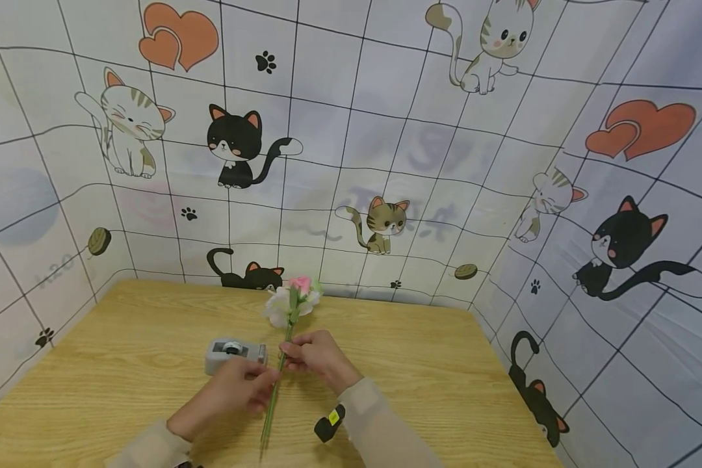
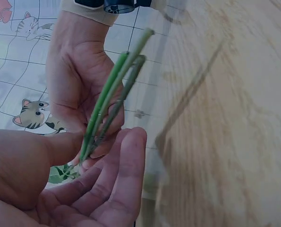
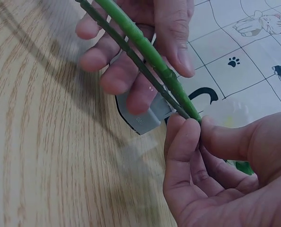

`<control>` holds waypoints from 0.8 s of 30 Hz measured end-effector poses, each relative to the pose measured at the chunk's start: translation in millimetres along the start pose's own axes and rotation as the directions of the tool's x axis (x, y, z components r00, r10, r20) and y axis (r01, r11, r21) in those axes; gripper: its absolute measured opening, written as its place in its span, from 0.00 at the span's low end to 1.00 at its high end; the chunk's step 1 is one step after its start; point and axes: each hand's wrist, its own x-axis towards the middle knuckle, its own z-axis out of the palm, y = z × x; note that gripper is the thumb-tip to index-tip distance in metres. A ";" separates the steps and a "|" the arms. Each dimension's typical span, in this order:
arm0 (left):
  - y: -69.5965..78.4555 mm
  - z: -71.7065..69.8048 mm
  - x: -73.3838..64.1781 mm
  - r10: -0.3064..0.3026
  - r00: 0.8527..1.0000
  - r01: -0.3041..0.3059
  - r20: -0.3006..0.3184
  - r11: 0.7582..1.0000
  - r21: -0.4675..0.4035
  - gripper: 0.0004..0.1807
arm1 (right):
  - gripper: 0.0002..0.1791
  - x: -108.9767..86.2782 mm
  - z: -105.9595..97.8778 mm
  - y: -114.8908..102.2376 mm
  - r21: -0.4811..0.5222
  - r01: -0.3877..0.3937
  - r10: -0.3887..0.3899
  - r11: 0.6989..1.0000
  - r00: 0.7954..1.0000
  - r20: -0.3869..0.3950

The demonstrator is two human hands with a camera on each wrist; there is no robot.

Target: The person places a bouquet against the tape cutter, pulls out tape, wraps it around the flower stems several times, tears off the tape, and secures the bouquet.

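Observation:
Artificial flowers, a pink bloom [image 1: 300,284] with white petals [image 1: 278,308] around it, lean toward the back of the table in the head view. My right hand [image 1: 322,359] pinches their green stems [image 3: 152,59] between thumb and fingertips, just below the blooms. Loosely bent, the fingers of my left hand [image 1: 236,390] lie beside the stems lower down, the thumb apart from them. In the left wrist view the cut stem ends [image 2: 126,56] fan out slightly past both hands. A grey tape dispenser [image 1: 215,359] stands behind my left hand, which partly hides it.
The wooden table [image 1: 433,383] runs back to a white cloth wall [image 1: 339,149] printed with cats, hearts and grid lines. A black wrist camera [image 1: 329,424] with a yellow mark sits at the right sleeve [image 1: 380,422].

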 end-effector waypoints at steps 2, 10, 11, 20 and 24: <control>-1.7 -0.4 0.2 0.011 0.999 -0.010 0.037 1.000 -0.021 0.20 | 0.12 -0.6 0.2 -0.3 -0.004 -0.001 0.001 1.000 1.000 0.002; -1.6 0.9 1.3 0.036 0.995 -0.030 0.095 0.998 -0.062 0.16 | 0.13 -1.3 -0.5 0.7 0.026 -0.002 0.001 1.000 0.999 0.038; -1.0 1.2 1.5 0.028 0.996 -0.023 0.090 0.998 -0.064 0.16 | 0.13 -1.2 -0.5 0.9 0.029 -0.004 0.003 1.000 0.999 0.042; 1.8 2.6 -0.2 0.021 0.998 -0.017 0.059 0.997 -0.069 0.15 | 0.14 -2.9 -1.2 -0.1 0.044 -0.023 0.021 0.999 0.998 0.058; 3.7 4.0 -2.9 0.029 0.999 -0.027 0.025 0.999 -0.040 0.14 | 0.14 -2.8 -2.3 0.2 0.079 -0.025 0.019 0.997 0.997 0.074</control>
